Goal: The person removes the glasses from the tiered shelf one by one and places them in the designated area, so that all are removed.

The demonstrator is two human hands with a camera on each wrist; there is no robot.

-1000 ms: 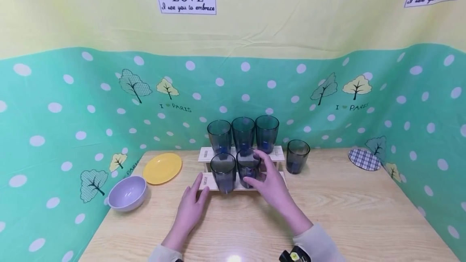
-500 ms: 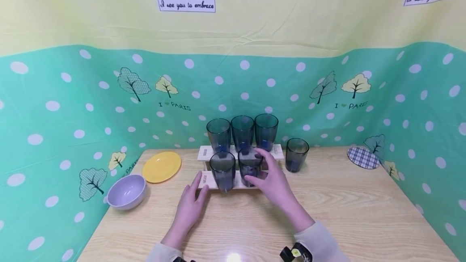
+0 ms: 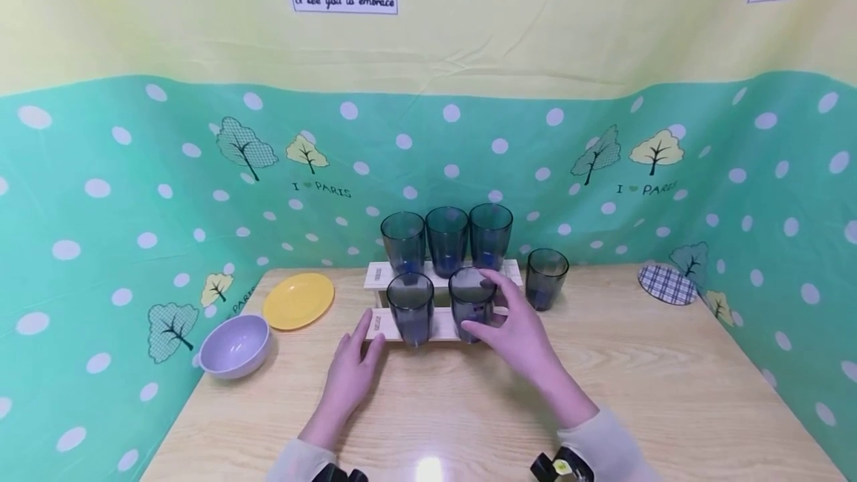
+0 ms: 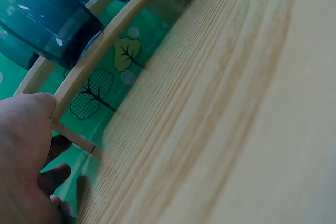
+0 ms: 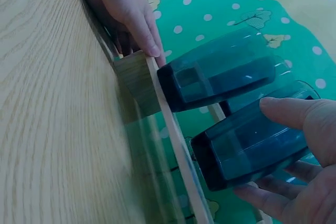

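A two-tier wooden rack (image 3: pixel 381 323) stands at the back of the table, carrying dark tinted glasses. My right hand (image 3: pixel 518 329) grips a glass (image 3: pixel 470 309) at the lower tier, thumb on the near side and fingers around the far side. Beside it on the same tier stands another glass (image 3: pixel 411 315), with a gap between the two. My left hand (image 4: pixel 23 150) holds the left end of the lower tier, its thumb against the front rail and the other fingers behind. On the upper tier, three glasses (image 3: pixel 447 240) stand in a row.
One more glass (image 3: pixel 546 281) stands on the table just right of the rack. At the left are a yellow plate (image 3: pixel 298 301) and a purple bowl (image 3: pixel 234 346). A checked oval piece (image 3: pixel 667 284) lies at the far right. Printed cloth (image 3: pixel 428 147) walls the table's back and sides.
My right hand has moved the gripped glass a little to the right along the lower tier, widening its gap from the neighbouring glass. My left hand stays at the rack's end.
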